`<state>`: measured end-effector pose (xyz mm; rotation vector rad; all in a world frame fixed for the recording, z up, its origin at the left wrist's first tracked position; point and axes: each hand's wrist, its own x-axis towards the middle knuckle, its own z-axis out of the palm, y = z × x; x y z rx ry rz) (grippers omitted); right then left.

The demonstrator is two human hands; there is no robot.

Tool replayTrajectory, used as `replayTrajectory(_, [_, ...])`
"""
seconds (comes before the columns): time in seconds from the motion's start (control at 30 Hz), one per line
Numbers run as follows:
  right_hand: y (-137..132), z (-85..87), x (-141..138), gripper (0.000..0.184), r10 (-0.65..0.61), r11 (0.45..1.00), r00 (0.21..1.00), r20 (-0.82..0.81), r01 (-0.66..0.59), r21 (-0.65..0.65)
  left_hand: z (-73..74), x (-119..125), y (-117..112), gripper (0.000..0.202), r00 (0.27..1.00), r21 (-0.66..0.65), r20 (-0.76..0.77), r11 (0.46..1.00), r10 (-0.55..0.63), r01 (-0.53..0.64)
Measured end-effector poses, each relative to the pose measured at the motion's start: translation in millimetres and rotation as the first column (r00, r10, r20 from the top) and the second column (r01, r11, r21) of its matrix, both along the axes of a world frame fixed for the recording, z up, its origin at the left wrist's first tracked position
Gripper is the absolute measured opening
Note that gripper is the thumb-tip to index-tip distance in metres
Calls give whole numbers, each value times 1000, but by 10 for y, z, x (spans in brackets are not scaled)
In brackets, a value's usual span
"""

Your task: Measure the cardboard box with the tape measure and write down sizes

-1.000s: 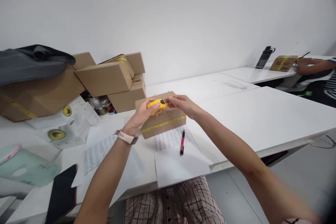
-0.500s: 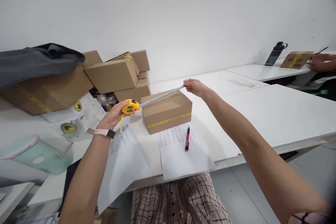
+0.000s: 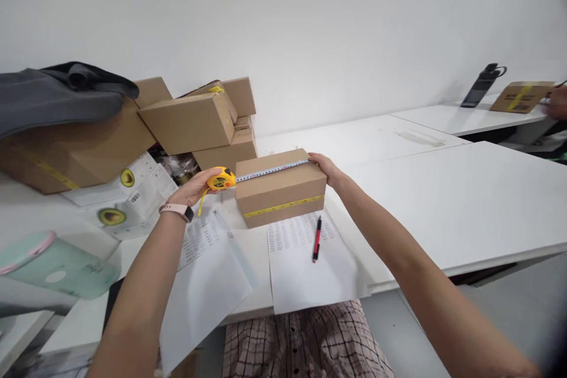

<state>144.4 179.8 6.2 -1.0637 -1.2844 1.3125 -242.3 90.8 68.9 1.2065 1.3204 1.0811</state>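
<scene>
A brown cardboard box (image 3: 283, 194) with a yellow strip along its front stands on the white table. My left hand (image 3: 195, 186) grips the yellow case of a tape measure (image 3: 221, 179), level with the box's left top edge. Its blade runs out across the box's top. At the right edge of the box, my right hand (image 3: 325, 170) pinches the blade's free end. Just in front lies a printed sheet (image 3: 305, 271) with a red and black pen (image 3: 317, 239) on it. More printed paper (image 3: 208, 283) lies below my left hand.
Stacked cardboard boxes (image 3: 190, 124) and white avocado-printed cartons (image 3: 128, 201) rise at the left, with a dark grey cloth item (image 3: 57, 97) on top. A mint green container (image 3: 57, 266) stands lower left. Far right are a dark bottle (image 3: 482, 85), another box (image 3: 518, 97) and another person's hand (image 3: 558, 101).
My right hand has lowered the blade's end from above the box to its right edge, so the blade now lies along the top. The view has shifted slightly.
</scene>
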Motion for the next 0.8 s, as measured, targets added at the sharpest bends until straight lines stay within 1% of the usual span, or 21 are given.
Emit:
replayTrajectory(0.07, [11, -34, -7, 40, -11, 1000, 1000, -22, 11, -6, -27, -37, 52, 36, 1000, -12, 7, 1000, -5, 5])
replayTrajectory(0.17, [39, -65, 3, 39, -79, 997, 996, -30, 78, -25, -73, -90, 100, 37, 1000, -13, 19, 1000, 10, -10])
replayTrajectory(0.3, [54, -67, 2, 39, -166, 986, 986, 2, 166, -32, -106, -128, 139, 36, 999, -23, 28, 999, 29, -29])
replayTrajectory(0.43, [58, 5, 10, 40, -162, 987, 984, 70, 163, -9, -83, -125, 155, 35, 999, -57, 33, 998, 26, -24])
replayTrajectory(0.57, [95, 54, 63, 48, -128, 991, 971, 202, 115, 73, -41, -96, 147, 33, 999, -78, 40, 997, 22, -19])
replayTrajectory(0.6, [100, 36, 77, 48, -134, 989, 969, 209, 119, 82, -36, -91, 144, 33, 999, -78, 41, 997, 27, -24])
replayTrajectory(0.67, [91, -49, 98, 45, -153, 988, 971, 182, 145, 60, -38, -90, 142, 32, 999, -78, 37, 996, 37, -34])
replayTrajectory(0.73, [62, -180, 110, 36, -159, 987, 975, 155, 160, 6, -55, -101, 145, 34, 999, -74, 30, 997, 40, -38])
replayTrajectory(0.8, [40, -306, 117, 22, -160, 985, 976, 149, 168, -46, -74, -114, 152, 36, 999, -66, 22, 997, 43, -41])
